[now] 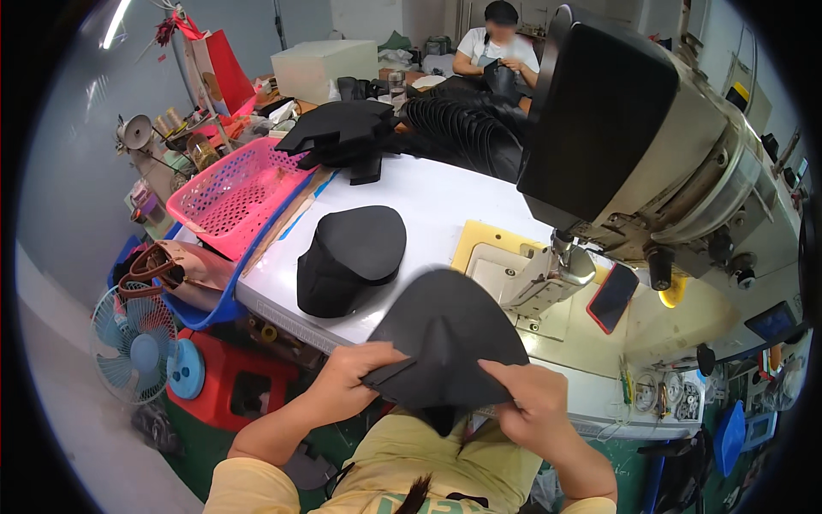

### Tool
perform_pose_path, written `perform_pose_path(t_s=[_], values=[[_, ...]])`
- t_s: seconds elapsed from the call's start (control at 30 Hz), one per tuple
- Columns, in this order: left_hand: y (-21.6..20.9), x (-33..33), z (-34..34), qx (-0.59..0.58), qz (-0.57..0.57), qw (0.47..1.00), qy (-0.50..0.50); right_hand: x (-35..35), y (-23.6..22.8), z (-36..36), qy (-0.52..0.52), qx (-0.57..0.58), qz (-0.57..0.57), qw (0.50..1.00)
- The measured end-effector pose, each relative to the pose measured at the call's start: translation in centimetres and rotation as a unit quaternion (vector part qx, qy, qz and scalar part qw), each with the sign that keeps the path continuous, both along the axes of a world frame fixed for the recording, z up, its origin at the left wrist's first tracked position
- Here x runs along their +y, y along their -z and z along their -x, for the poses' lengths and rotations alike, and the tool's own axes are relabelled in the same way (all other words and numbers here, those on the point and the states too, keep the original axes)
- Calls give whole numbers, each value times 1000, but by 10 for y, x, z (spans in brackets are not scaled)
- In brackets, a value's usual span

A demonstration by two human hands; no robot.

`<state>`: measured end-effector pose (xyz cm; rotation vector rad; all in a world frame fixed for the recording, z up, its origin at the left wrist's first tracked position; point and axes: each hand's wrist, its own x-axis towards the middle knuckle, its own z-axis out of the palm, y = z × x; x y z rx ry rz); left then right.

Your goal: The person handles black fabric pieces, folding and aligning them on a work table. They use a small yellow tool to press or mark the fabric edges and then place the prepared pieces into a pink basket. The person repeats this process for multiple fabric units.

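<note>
Black panel (467, 330) between left grip (353, 370) and right grip (533, 401), both pinched on edges.

On our left we see a pink perforated basket (235, 201) set beside a blue bin (199, 319), in which a pale bag with brown straps (205, 274) sits. Below it we find a blue-bladed fan (141, 344) next to a red stool (216, 370). Farther back we notice a red paper bag (227, 73), a whitish box (325, 73) and a co-worker in a white top (473, 44). To our right we spot a red-edged phone (613, 297) lying flat.
</note>
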<state>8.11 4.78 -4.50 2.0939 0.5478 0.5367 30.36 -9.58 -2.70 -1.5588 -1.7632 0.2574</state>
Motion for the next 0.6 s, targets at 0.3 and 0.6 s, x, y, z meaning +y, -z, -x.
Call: perform_pose_path(t_s=[0.3, 0.6], values=[[41, 59, -21, 29, 552, 833, -10, 76, 67, -21, 42, 417, 101, 903], [103, 79, -58, -40, -231, 949, -210, 110, 132, -45, 152, 285, 49, 945]])
